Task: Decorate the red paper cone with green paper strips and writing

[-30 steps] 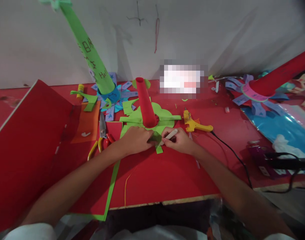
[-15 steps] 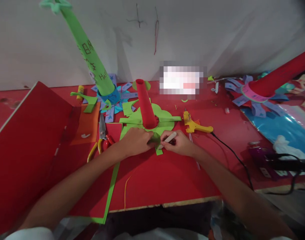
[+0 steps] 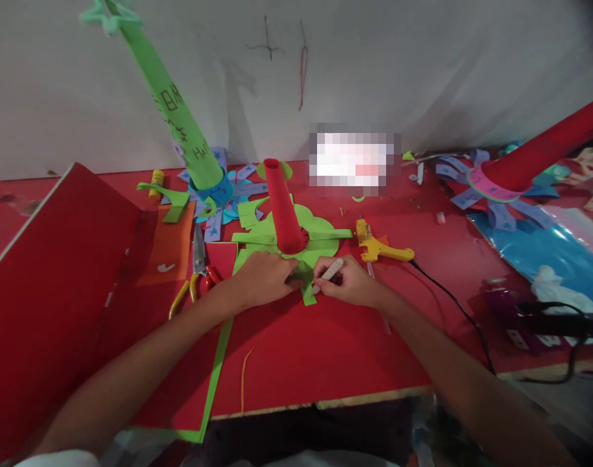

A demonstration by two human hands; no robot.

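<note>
A pale marker is gripped in my right hand, its lower end against a narrow green paper strip. My left hand, fingers curled, pinches and presses the same strip from the left. That strip sticks out toward me from a green flower-shaped paper base. Out of the base's middle rises a red paper tube, leaning slightly. Other green strips extend from it to the left and right. My left fingertips are partly hidden.
Right of the base lies a yellow glue gun with a black cord. Scissors and red-and-yellow-handled pliers rest at left, near a raised red board. Behind stands a tall green paper tube; a red one is at right.
Both hands stay at the strip. The marker's lower end has shifted very slightly along it, and the whole view has tipped a little.
</note>
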